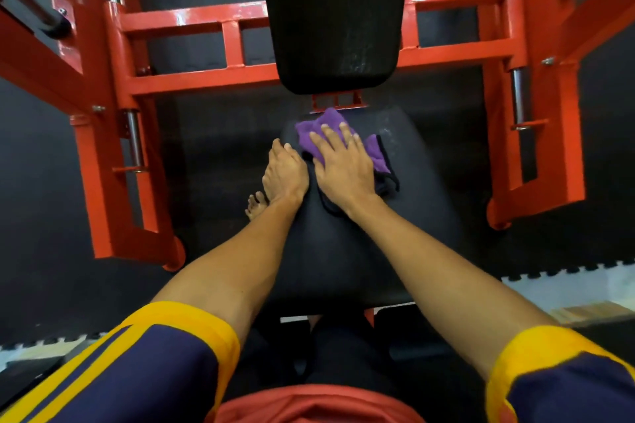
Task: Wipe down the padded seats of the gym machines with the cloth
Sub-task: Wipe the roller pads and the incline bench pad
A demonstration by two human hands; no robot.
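Note:
The black padded seat (360, 244) fills the middle of the view. A purple cloth (311, 129) with a dark underside lies on the seat's far part. My right hand (343, 165) presses flat on the cloth with its fingers straight and spread. Just to its left, my left hand (285, 172) rests on the seat's left edge, fingers stretched forward, touching the cloth's edge or very close to it. The black padded backrest (335, 10) rises beyond the seat and shows pale streaks on its right side.
The machine's red steel frame (206, 79) surrounds the seat, with uprights on the left (113, 148) and right (546, 134) and chrome guide rods (134, 141). Black rubber floor mats (44, 216) lie around it. Bare toes (256, 206) show beside the seat's left edge.

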